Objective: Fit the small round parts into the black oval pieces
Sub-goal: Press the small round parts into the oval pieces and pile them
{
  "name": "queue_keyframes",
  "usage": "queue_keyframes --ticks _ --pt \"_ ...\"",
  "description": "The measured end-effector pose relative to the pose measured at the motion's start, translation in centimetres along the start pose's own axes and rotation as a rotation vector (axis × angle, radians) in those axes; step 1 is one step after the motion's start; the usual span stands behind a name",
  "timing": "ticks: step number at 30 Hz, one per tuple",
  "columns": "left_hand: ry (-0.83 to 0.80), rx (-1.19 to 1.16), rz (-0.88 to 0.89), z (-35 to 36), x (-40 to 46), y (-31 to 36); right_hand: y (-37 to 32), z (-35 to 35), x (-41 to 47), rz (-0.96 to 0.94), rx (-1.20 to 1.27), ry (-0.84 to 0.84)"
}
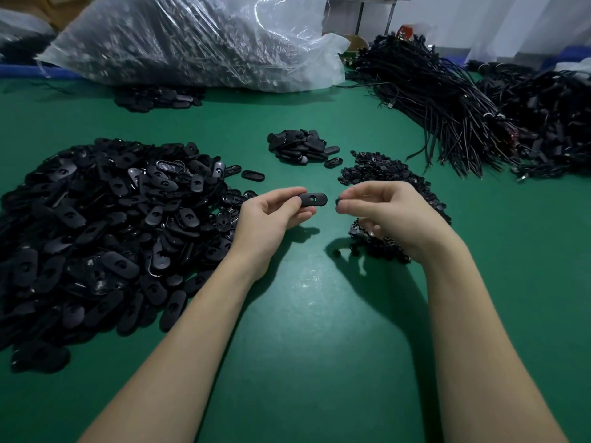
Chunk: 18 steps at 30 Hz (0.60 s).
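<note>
The left hand [271, 212] pinches one black oval piece [313, 199] by its end between thumb and curled fingers, holding it level above the green table [303, 314], its hole facing up. Just beside it, not touching, the right hand [380, 212] has fingers curled together, pinching a small round part [337, 200] that is mostly hidden behind the fingertips. Left of the left hand lies a big heap of oval pieces [105, 231]; the heap of round parts [383, 174] sits behind and beneath the right hand, partly covered by it.
</note>
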<state>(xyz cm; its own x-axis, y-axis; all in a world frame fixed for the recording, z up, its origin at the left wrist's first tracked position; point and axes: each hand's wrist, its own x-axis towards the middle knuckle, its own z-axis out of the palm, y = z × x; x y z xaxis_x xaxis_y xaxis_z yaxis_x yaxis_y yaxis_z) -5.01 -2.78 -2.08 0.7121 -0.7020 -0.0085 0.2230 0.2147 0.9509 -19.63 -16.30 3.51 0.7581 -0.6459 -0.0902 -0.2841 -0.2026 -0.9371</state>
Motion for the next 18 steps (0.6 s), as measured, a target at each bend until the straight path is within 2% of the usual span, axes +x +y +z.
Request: queue_keyframes --ticks 4,11,15,18 --pt "-0.028 0.019 0.043 0.0 -0.2 0.1 -0.1 1.1 0.4 0.084 0.167 0.022" --pt "-0.039 0.019 0.035 -0.1 -0.3 0.2 0.1 1.9 0.5 0.087 0.195 -0.026" --pt "-0.048 0.182 0.073 -0.2 -0.2 0.1 0.0 2.2 0.5 0.086 0.184 -0.041" --pt "-0.062 0.166 0.075 -0.3 -0.2 0.1 -0.2 2.4 0.6 0.089 0.214 -0.054"
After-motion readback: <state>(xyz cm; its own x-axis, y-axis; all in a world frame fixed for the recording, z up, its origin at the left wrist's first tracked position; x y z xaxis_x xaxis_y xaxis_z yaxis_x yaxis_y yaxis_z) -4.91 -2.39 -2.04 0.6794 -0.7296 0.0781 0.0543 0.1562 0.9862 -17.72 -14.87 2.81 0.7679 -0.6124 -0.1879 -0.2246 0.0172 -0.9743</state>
